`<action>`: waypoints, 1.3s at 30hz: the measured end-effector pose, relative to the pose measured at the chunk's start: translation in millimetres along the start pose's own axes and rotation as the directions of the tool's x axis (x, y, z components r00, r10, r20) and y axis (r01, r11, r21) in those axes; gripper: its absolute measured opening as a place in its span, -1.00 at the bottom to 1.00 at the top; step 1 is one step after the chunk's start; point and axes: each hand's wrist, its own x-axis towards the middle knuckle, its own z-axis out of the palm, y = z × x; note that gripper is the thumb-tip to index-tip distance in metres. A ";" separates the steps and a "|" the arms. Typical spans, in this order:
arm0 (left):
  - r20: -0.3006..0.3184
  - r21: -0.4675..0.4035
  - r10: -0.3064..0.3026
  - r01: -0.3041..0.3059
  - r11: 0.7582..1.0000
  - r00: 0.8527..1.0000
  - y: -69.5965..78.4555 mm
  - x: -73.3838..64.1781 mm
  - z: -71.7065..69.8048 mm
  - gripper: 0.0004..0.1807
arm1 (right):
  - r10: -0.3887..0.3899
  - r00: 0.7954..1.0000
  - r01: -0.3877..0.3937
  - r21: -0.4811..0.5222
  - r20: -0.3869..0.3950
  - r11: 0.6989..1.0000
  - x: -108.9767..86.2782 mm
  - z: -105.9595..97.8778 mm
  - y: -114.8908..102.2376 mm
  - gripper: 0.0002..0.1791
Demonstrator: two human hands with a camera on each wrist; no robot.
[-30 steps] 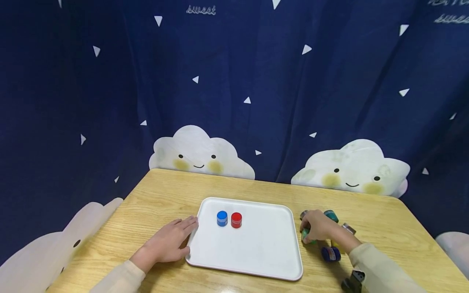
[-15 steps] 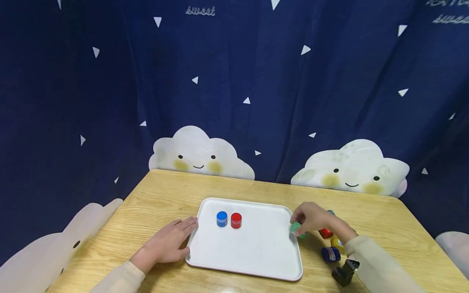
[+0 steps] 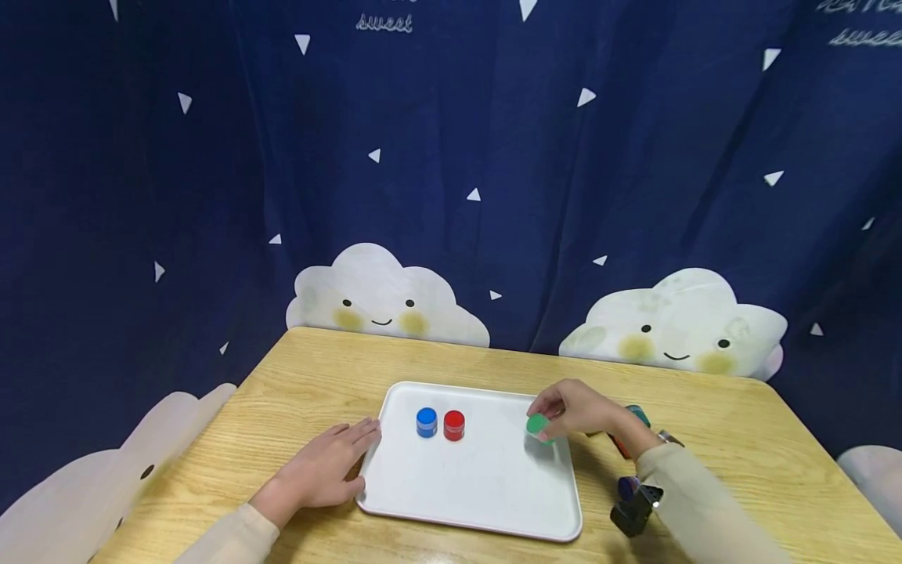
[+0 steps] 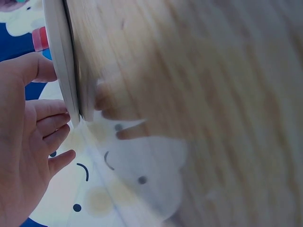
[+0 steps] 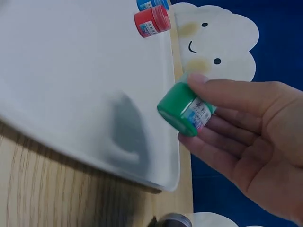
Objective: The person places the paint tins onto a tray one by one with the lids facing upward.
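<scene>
"What has moved in the last second?"

"Green jar: one, carried from just right of the single white tray to above its right side, pinched between the right hand's thumb and fingers."

"And the left hand?"

"Fingers loosely outstretched, touching the tray's left edge, gripping nothing."

"How many jars stand on the tray?"

"Two, side by side: one blue jar, one red jar. More lie right of it, partly behind the right sleeve; I can't count them."

"Any writing?"

"'Sweet' shows twice on the curtain, once cut off. The green jar's label is too blurred to read."
</scene>
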 end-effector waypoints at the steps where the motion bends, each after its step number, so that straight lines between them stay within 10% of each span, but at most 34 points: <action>1: -0.001 0.001 0.001 -0.001 1.000 1.000 -0.1 -0.1 0.0 -0.29 | 0.008 1.000 -0.008 0.011 -0.009 1.000 2.4 1.4 0.9 -0.63; 15: 0.004 0.008 -0.003 0.003 1.000 1.000 -0.3 0.9 -0.3 -0.29 | -0.002 0.999 0.015 0.288 -0.044 0.958 35.0 28.4 9.7 -0.57; 39: -0.011 0.020 0.001 0.000 1.000 1.000 -0.3 0.6 1.6 -0.29 | 0.074 0.995 -0.045 0.346 -0.071 0.937 62.7 60.5 2.0 -0.59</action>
